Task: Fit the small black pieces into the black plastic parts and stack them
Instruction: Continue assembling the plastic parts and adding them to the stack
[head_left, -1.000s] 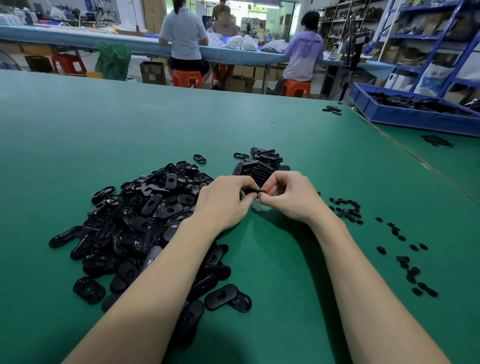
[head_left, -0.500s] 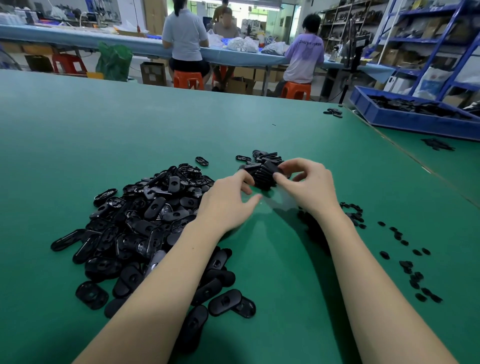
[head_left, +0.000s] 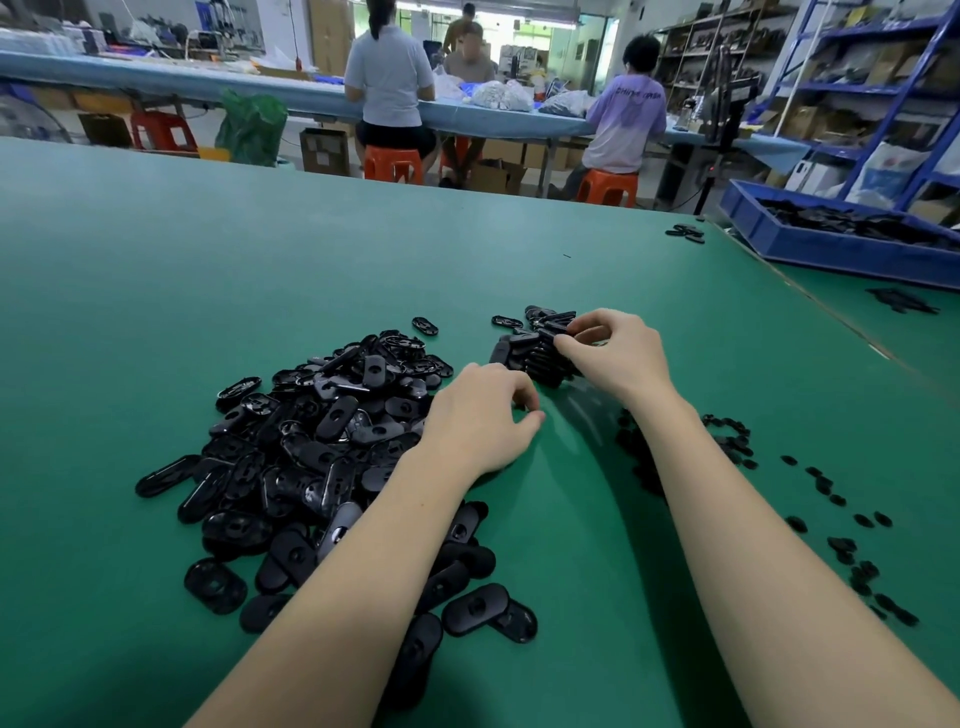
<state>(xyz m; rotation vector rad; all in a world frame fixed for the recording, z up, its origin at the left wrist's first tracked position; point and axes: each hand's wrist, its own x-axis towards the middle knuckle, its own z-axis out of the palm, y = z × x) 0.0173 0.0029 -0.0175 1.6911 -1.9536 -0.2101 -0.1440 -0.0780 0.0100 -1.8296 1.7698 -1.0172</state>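
— So where's the piece being worked on?

— At the stack of finished parts (head_left: 535, 353), just beyond both hands on the green table (head_left: 260, 270). The right hand (head_left: 615, 358) pinches one black plastic part (head_left: 556, 328) at the stack's top, fingers curled round it.

— And the left hand (head_left: 480, 421)?

— Loosely curled, holding nothing that I can see, resting near the edge of the loose pile (head_left: 322, 447).

— How far along, would you say?

— Early, I'd judge. The stack is small and leaning; the loose pile beside it is far larger, spreading back under the left forearm.

— And the small black pieces (head_left: 831, 514)?

— Plenty scattered to the right of the right forearm, well apart from the pile. So most of the fitting and stacking looks left to do.

— Anything beyond that?

— A blue tray (head_left: 831, 249) of dark parts at the far right, and people seated at another bench behind.
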